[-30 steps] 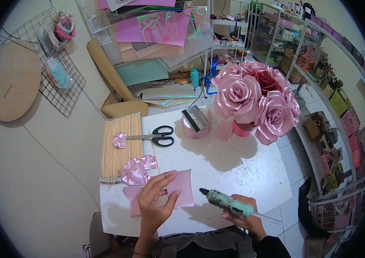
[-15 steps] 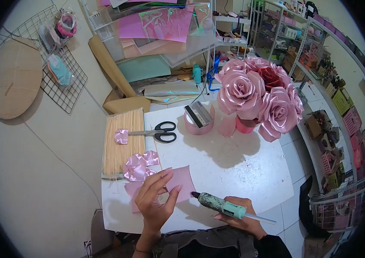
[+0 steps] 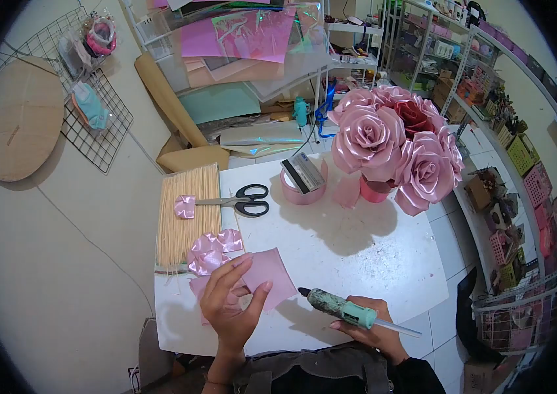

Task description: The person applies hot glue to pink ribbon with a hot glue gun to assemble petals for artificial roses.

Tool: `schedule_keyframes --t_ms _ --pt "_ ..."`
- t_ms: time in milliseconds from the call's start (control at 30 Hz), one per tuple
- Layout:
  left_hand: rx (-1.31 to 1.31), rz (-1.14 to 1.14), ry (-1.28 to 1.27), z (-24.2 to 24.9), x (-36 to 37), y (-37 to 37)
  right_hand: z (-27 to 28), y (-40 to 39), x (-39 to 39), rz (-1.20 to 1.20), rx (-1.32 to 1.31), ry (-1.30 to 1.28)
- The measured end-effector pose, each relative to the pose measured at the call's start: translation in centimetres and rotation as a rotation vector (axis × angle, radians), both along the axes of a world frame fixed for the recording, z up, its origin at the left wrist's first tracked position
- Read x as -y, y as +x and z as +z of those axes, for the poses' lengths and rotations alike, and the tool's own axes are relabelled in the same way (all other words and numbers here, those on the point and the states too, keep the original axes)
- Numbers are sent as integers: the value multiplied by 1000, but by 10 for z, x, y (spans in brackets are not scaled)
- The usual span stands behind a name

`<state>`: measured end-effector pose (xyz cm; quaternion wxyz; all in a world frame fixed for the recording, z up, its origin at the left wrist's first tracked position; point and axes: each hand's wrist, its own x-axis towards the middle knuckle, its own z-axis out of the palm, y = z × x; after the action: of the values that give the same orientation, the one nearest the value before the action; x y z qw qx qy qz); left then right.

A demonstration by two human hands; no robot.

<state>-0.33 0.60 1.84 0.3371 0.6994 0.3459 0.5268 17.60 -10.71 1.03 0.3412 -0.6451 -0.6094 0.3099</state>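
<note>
My left hand (image 3: 232, 305) holds a square pink ribbon piece (image 3: 273, 276) near one edge, above the white table (image 3: 331, 262). In my right hand (image 3: 377, 328) is a green glue gun (image 3: 341, 307) with a clear glue stick at its back. The gun's dark nozzle points left, close to the ribbon square's right edge but apart from it. Folded pink petals (image 3: 211, 254) lie just beyond my left hand, and more flat pink ribbon shows partly hidden beneath that hand.
Black-handled scissors (image 3: 251, 200) and one folded petal (image 3: 185, 207) rest on a bundle of thin sticks (image 3: 177, 243). Behind are a ribbon roll (image 3: 305, 190) with a card on it and a bouquet of pink roses (image 3: 397, 144). Shelves (image 3: 502, 190) stand at right.
The ribbon square and my left hand have shifted slightly left and the square has tilted. The glue gun has moved slightly right, so a wider gap shows between nozzle and ribbon.
</note>
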Motion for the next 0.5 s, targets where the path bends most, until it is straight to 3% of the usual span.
schedule_keyframes --t_ms 67,133,167,267,367,500 --pt "22 3 -56 1 0 0 0 4 2 16 70 -12" --pt "45 5 -113 1 0 1 3 8 2 -199 -160 -69" --pt "99 -33 -171 1 -1 1 4 11 2 -270 -139 -14" --pt "222 -140 -298 -2 -3 4 -12 26 0 -417 87 189" --pt "284 -248 -424 0 -2 6 -17 40 1 -457 340 -3" --pt "283 -300 -545 3 3 9 -23 41 -4 -484 462 -24"
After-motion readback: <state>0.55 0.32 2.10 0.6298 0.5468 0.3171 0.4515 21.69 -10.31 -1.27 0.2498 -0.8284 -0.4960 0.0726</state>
